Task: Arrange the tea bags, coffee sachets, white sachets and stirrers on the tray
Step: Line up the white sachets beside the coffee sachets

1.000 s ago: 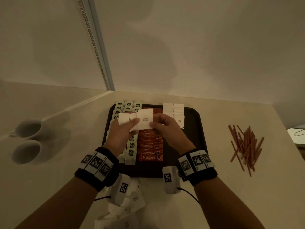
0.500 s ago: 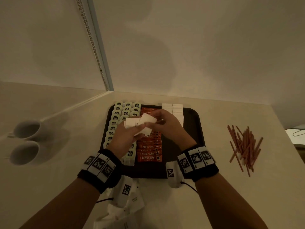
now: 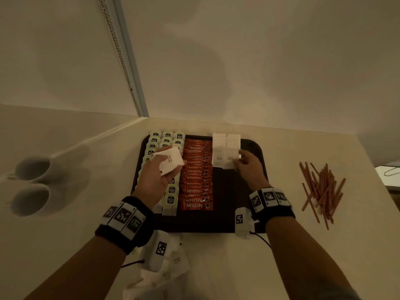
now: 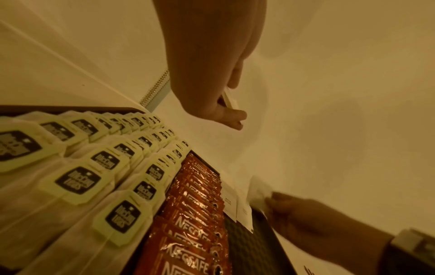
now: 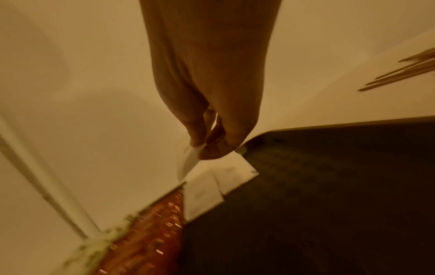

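Pale counter (image 3: 303, 245), dim room. Tray (image 3: 255, 148) holds tea bags (image 3: 167, 135), coffee (image 3: 195, 191), white sachets (image 3: 226, 144) in columns. My right hand (image 3: 249, 167) pinches one sachet (image 3: 234, 161) at the column's near end, extending it. Left hand (image 3: 155, 180) clamps the spare stack (image 3: 171, 162) as supply. Stirrers (image 3: 322, 189) wait off-tray.

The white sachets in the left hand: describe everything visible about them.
The white sachets look like flat paper packets, rectangular, with small dark print reading WHITE SUGAR on the top one. They form a thin stack, tilted, held above the tea bags on the tray. The left hand grips them between thumb and fingers; nothing else touches them. Their count cannot be told.
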Action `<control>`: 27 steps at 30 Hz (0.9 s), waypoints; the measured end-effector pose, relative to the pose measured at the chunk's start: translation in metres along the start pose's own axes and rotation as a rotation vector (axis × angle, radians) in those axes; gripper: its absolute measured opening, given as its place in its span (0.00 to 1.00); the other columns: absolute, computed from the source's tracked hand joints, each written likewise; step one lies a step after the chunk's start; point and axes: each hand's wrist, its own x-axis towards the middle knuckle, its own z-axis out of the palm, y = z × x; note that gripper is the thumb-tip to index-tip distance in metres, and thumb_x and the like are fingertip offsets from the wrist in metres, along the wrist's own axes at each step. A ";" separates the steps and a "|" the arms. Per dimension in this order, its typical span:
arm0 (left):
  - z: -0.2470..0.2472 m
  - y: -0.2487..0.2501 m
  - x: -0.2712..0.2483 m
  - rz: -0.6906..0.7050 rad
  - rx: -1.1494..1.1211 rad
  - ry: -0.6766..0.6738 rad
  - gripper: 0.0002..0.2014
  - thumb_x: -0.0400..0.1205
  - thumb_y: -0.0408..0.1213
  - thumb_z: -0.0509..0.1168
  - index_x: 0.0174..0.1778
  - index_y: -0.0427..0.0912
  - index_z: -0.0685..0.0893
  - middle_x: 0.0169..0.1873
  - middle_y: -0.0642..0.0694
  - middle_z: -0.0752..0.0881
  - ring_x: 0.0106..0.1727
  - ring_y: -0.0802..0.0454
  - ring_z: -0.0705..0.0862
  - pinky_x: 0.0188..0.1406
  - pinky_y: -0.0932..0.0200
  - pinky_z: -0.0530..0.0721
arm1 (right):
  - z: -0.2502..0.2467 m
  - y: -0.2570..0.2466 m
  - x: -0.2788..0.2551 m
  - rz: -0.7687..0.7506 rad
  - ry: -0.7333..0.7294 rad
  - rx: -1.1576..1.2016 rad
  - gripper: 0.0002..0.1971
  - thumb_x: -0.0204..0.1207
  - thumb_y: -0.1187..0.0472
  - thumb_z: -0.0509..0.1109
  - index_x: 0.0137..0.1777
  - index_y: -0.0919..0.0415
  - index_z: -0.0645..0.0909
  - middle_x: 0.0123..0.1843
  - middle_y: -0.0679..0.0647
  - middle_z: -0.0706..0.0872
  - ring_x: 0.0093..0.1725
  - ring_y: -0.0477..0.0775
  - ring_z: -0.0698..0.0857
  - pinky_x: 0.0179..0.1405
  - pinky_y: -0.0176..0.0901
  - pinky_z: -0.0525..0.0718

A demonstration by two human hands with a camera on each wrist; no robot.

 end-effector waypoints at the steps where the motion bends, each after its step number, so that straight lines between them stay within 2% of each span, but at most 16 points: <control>1: -0.001 0.000 0.000 -0.019 -0.046 0.011 0.14 0.85 0.30 0.55 0.63 0.40 0.81 0.65 0.37 0.81 0.65 0.34 0.81 0.46 0.55 0.89 | 0.001 0.006 0.002 0.030 -0.001 -0.021 0.17 0.79 0.64 0.67 0.67 0.60 0.76 0.60 0.58 0.84 0.51 0.53 0.85 0.53 0.50 0.87; 2: -0.002 0.000 -0.001 -0.036 -0.085 0.018 0.14 0.85 0.30 0.55 0.64 0.39 0.79 0.66 0.36 0.81 0.66 0.32 0.80 0.48 0.54 0.88 | 0.004 0.010 0.003 0.058 -0.004 -0.017 0.17 0.78 0.63 0.68 0.66 0.60 0.77 0.59 0.58 0.85 0.51 0.53 0.85 0.54 0.51 0.87; 6: 0.000 0.001 -0.003 -0.069 -0.175 0.018 0.09 0.85 0.31 0.55 0.59 0.40 0.77 0.59 0.35 0.83 0.58 0.29 0.83 0.49 0.51 0.87 | 0.020 0.016 0.006 0.131 0.012 0.069 0.14 0.76 0.64 0.71 0.60 0.60 0.77 0.58 0.56 0.83 0.53 0.53 0.84 0.57 0.51 0.86; 10: -0.002 0.002 -0.002 -0.086 -0.187 0.039 0.14 0.85 0.31 0.55 0.66 0.38 0.74 0.63 0.33 0.82 0.62 0.27 0.81 0.48 0.51 0.88 | 0.031 0.018 0.011 0.148 0.034 0.086 0.12 0.75 0.65 0.72 0.57 0.60 0.77 0.57 0.58 0.83 0.51 0.51 0.83 0.58 0.53 0.85; 14: -0.003 0.005 -0.001 -0.074 -0.216 0.034 0.12 0.85 0.31 0.55 0.63 0.38 0.75 0.60 0.34 0.84 0.52 0.30 0.87 0.44 0.51 0.90 | 0.036 0.019 0.019 0.125 0.066 0.016 0.14 0.75 0.63 0.72 0.59 0.62 0.77 0.58 0.57 0.83 0.55 0.53 0.83 0.57 0.48 0.84; 16: -0.005 0.004 0.001 -0.075 -0.229 0.041 0.17 0.85 0.31 0.55 0.70 0.37 0.72 0.65 0.32 0.81 0.59 0.27 0.83 0.43 0.50 0.90 | 0.037 0.020 0.021 0.090 0.096 -0.076 0.14 0.74 0.62 0.73 0.58 0.63 0.77 0.56 0.57 0.83 0.54 0.52 0.82 0.54 0.42 0.82; 18: -0.005 0.004 0.002 -0.078 -0.232 0.045 0.18 0.85 0.31 0.55 0.72 0.37 0.71 0.67 0.32 0.80 0.63 0.26 0.80 0.43 0.50 0.91 | 0.039 0.021 0.023 0.064 0.122 -0.150 0.14 0.74 0.61 0.74 0.56 0.64 0.77 0.54 0.58 0.83 0.51 0.51 0.81 0.50 0.39 0.79; 21: -0.002 0.005 0.000 -0.081 -0.218 0.040 0.16 0.85 0.31 0.54 0.69 0.37 0.71 0.63 0.33 0.82 0.57 0.27 0.83 0.42 0.51 0.91 | 0.040 0.021 0.025 0.066 0.117 -0.195 0.13 0.73 0.60 0.75 0.53 0.63 0.77 0.51 0.58 0.83 0.49 0.51 0.82 0.45 0.39 0.78; 23: 0.001 0.006 -0.002 -0.082 -0.206 0.041 0.12 0.85 0.31 0.54 0.64 0.37 0.74 0.59 0.33 0.83 0.54 0.29 0.84 0.39 0.52 0.91 | 0.039 0.017 0.023 0.052 0.117 -0.201 0.14 0.72 0.60 0.75 0.52 0.63 0.76 0.51 0.58 0.83 0.48 0.52 0.83 0.43 0.37 0.78; 25: 0.002 0.006 -0.003 -0.071 -0.168 0.059 0.07 0.86 0.31 0.54 0.56 0.39 0.76 0.56 0.35 0.83 0.55 0.31 0.83 0.38 0.52 0.91 | 0.039 0.004 0.016 -0.030 0.122 -0.185 0.13 0.74 0.57 0.74 0.52 0.63 0.77 0.48 0.56 0.83 0.45 0.49 0.82 0.39 0.33 0.77; 27: 0.003 0.005 -0.003 -0.056 -0.086 0.074 0.06 0.86 0.31 0.55 0.53 0.40 0.77 0.54 0.35 0.83 0.56 0.33 0.83 0.38 0.52 0.90 | 0.042 -0.021 0.001 -0.136 0.012 -0.069 0.12 0.76 0.52 0.71 0.50 0.61 0.77 0.44 0.51 0.83 0.40 0.45 0.81 0.37 0.31 0.76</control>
